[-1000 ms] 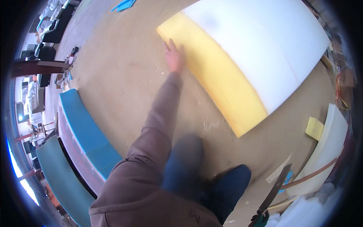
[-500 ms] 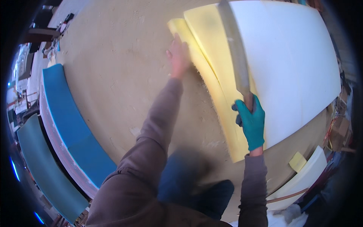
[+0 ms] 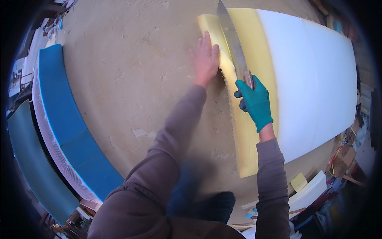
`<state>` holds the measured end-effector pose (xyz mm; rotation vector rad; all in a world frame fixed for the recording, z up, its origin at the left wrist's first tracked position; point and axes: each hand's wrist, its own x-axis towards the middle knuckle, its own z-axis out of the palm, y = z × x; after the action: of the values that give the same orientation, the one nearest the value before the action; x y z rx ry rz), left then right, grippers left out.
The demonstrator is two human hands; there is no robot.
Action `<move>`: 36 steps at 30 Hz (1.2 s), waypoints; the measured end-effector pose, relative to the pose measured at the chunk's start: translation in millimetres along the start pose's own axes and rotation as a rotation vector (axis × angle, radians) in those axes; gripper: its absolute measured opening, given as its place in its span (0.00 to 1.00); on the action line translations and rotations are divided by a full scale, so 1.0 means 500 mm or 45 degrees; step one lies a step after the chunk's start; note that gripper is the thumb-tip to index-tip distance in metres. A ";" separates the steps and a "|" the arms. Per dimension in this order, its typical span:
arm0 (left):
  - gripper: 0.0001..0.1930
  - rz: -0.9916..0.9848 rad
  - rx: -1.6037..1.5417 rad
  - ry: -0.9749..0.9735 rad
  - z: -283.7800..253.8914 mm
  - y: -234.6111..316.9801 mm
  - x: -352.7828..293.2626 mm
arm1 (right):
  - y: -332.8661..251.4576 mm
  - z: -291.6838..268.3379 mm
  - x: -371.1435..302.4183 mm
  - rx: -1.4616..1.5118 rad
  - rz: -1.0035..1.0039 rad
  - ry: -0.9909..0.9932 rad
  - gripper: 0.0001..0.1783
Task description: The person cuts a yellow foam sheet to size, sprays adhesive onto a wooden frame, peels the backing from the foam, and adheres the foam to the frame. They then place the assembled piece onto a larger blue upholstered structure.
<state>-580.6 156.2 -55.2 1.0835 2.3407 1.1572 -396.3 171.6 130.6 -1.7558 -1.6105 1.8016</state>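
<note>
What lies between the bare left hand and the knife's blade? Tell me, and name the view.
A strip of yellow foam lies between the left hand and the knife's blade, in the head view.

A long, brown-handled knife (image 3: 234, 43) slants over a yellow foam sheet (image 3: 259, 55) (its left edge buckled).

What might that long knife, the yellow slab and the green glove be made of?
Knife: probably steel, grey with a dull sheen; its brownish handle may be wood.
Yellow slab: likely matte foam, as its edge looks ragged and crumbly.
Green glove: seemingly matte, close-fitting fabric, perhaps coated.
</note>
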 end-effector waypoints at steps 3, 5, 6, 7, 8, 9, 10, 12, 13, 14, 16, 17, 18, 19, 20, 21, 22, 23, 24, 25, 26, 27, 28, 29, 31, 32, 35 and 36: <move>0.38 -0.025 -0.043 -0.023 -0.007 0.011 -0.002 | -0.021 -0.008 -0.002 -0.033 0.005 -0.037 0.24; 0.40 -0.032 -0.043 -0.024 -0.006 0.011 -0.001 | -0.034 -0.009 0.000 -0.081 0.016 -0.033 0.24; 0.40 -0.043 -0.035 -0.040 -0.006 0.010 0.001 | -0.041 -0.008 0.004 -0.103 0.024 -0.033 0.23; 0.41 -0.034 -0.045 -0.029 -0.005 0.010 0.002 | -0.045 -0.007 0.010 -0.109 0.010 -0.031 0.24; 0.41 -0.033 -0.048 -0.027 -0.006 0.012 0.004 | -0.049 -0.005 0.019 -0.121 0.010 -0.033 0.24; 0.41 -0.075 -0.050 -0.070 -0.008 0.015 0.005 | -0.051 -0.002 0.028 -0.136 0.010 -0.033 0.24; 0.42 -0.037 -0.036 -0.026 -0.011 0.021 0.009 | -0.052 0.001 0.037 -0.155 0.029 -0.030 0.25; 0.43 -0.115 0.007 -0.100 -0.022 0.039 0.018 | -0.046 0.008 0.053 -0.187 0.033 -0.021 0.25; 0.42 -0.040 0.023 -0.051 -0.029 0.050 0.022 | -0.041 0.010 0.058 -0.241 0.054 -0.016 0.25; 0.42 -0.041 0.053 -0.081 -0.034 0.062 0.031 | -0.036 0.010 0.062 -0.284 0.050 -0.012 0.25; 0.41 0.000 0.114 -0.150 -0.042 0.084 0.047 | -0.026 0.010 0.069 -0.326 0.043 -0.021 0.24; 0.40 0.042 0.147 -0.184 -0.045 0.092 0.064 | -0.021 0.007 0.073 -0.318 0.030 -0.040 0.24; 0.40 0.121 0.181 -0.171 -0.046 0.098 0.080 | -0.018 0.004 0.079 -0.330 0.059 -0.057 0.23; 0.40 0.081 0.223 -0.202 -0.046 0.100 0.088 | -0.013 0.001 0.083 -0.342 0.068 -0.052 0.22; 0.39 0.076 0.262 -0.190 -0.047 0.099 0.095 | -0.004 -0.002 0.085 -0.368 0.079 -0.073 0.22; 0.39 0.011 0.312 -0.261 -0.048 0.096 0.098 | 0.007 -0.002 0.085 -0.397 0.065 -0.077 0.22; 0.40 0.052 0.307 -0.232 -0.050 0.091 0.098 | 0.023 -0.002 0.082 -0.426 0.056 -0.080 0.22; 0.40 0.035 0.313 -0.284 -0.054 0.084 0.100 | 0.043 -0.007 0.073 -0.449 0.054 -0.064 0.22; 0.41 0.011 0.331 -0.332 -0.059 0.076 0.099 | 0.072 -0.013 0.053 -0.474 0.051 -0.051 0.22; 0.41 0.077 0.322 -0.337 -0.062 0.070 0.097 | 0.104 -0.018 0.029 -0.471 -0.011 -0.062 0.22; 0.41 0.142 0.322 -0.340 -0.064 0.064 0.095 | 0.139 -0.022 0.003 -0.538 -0.022 -0.005 0.22; 0.41 0.196 0.311 -0.300 -0.063 0.061 0.095 | 0.176 -0.033 -0.031 -0.547 -0.095 0.024 0.21; 0.41 0.170 0.325 -0.329 -0.063 0.058 0.094 | 0.212 -0.044 -0.063 -0.621 -0.109 0.010 0.21; 0.41 0.131 0.329 -0.311 -0.062 0.057 0.096 | 0.241 -0.054 -0.086 -0.650 -0.095 0.002 0.20; 0.41 0.124 0.368 -0.245 -0.057 0.059 0.100 | 0.284 -0.067 -0.123 -0.686 -0.034 0.003 0.20; 0.40 0.161 0.405 -0.198 -0.055 0.062 0.098 | 0.292 -0.073 -0.124 -0.681 0.109 -0.012 0.20; 0.40 0.107 0.436 -0.141 -0.048 0.082 0.077 | 0.290 -0.084 -0.124 -0.560 0.084 -0.016 0.20; 0.40 0.070 0.437 -0.133 -0.045 0.092 0.058 | 0.284 -0.085 -0.122 -0.571 0.087 -0.010 0.20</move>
<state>-589.8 183.4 -3.9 1.2926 2.4961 0.7092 -267.9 92.9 75.1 -1.9977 -2.1092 1.5584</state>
